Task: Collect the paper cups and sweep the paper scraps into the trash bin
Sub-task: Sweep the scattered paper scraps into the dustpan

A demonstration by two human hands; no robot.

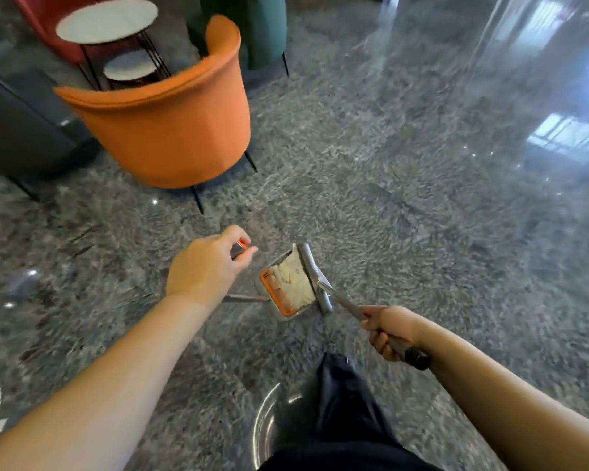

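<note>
A grey dustpan [279,312] with an orange comb edge hangs low over the polished floor, holding a heap of pale crumpled paper scraps [295,277]. My left hand [206,268] grips the top of the dustpan's long handle [239,248], which has an orange tip. My right hand [390,329] is closed around the grey broom handle [349,305]. The broom head [315,277] rests across the dustpan's open mouth, against the scraps. No paper cups are in view.
An orange armchair [170,130] stands ahead on the left, with a round two-tier side table [108,20] behind it, plus red, green and dark grey seats. A shiny metal rim [264,426] shows beside my dark trouser leg [344,402]. The glossy stone floor stretches to the right.
</note>
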